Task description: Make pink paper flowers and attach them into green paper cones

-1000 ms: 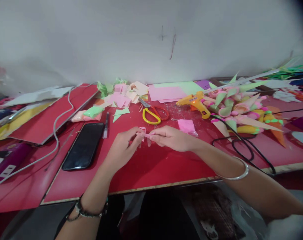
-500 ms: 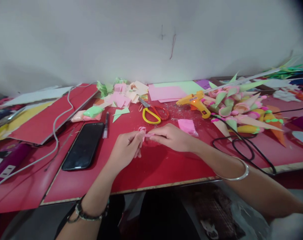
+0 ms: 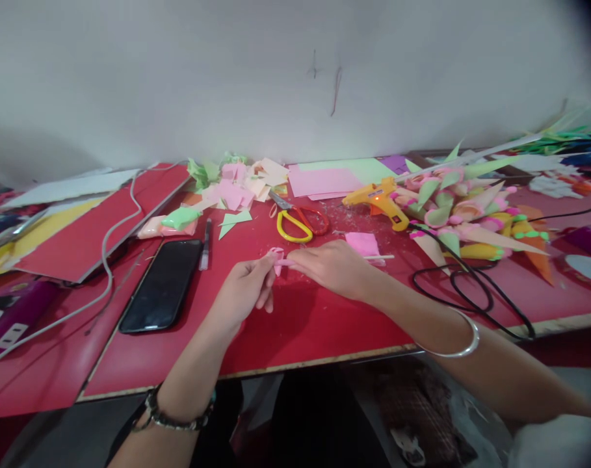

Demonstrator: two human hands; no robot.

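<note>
My left hand [image 3: 244, 292] pinches a small curled pink piece [image 3: 276, 253] between thumb and fingertips, just above the table. From the other side, my right hand [image 3: 331, 268] grips the end of a narrow pink strip joined to it. Whether the piece is paper or clay I cannot make out. Beyond the right wrist a thin white stick [image 3: 380, 257] pokes out; the hand hides its other end. Behind the hands lie scissors [image 3: 295, 227] with one yellow and one red handle. A bright pink packet [image 3: 362, 244] sits beside the right hand.
A yellow glue gun [image 3: 380, 200] with a black cord lies by a pile of paper cones [image 3: 461, 208]. Left are a phone [image 3: 161, 286], a pen [image 3: 205, 244] and a red board [image 3: 110, 221]. Paper scraps [image 3: 234, 188] and pink sheets [image 3: 324, 179] lie at the back.
Both hands stay close together, with the right one shifted slightly left. The white stick now shows beyond the right wrist, in front of the pink packet.
</note>
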